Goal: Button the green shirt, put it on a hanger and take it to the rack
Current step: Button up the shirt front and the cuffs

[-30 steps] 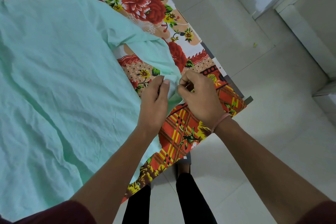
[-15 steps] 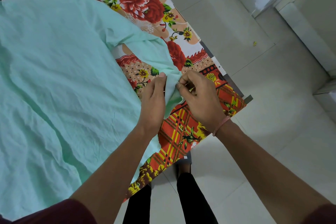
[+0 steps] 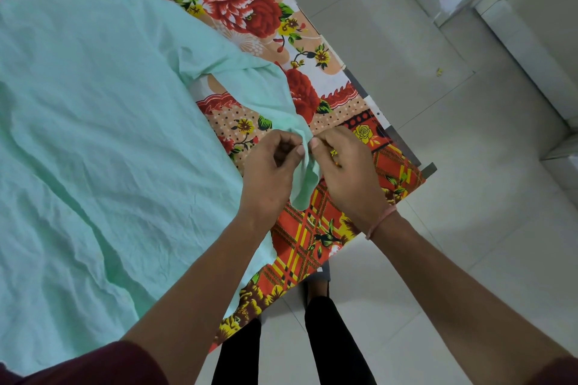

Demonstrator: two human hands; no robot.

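1. Floral cloth (image 3: 250,6) covers the table, pale tiled floor (image 3: 438,166) beside it.
2. Green shirt (image 3: 93,134) lies spread flat there.
3. Left hand (image 3: 269,172) and right hand (image 3: 347,172) both pinch its sleeve cuff (image 3: 308,175), fingers closed tight.

A floral cloth (image 3: 250,6), printed with red and yellow flowers and an orange plaid border, covers the worktop (image 3: 428,169). Pale grey floor tiles (image 3: 438,166) extend alongside. A small yellow scrap (image 3: 439,72) lies on the tiles.

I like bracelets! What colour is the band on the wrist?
Pink wristband, head view.
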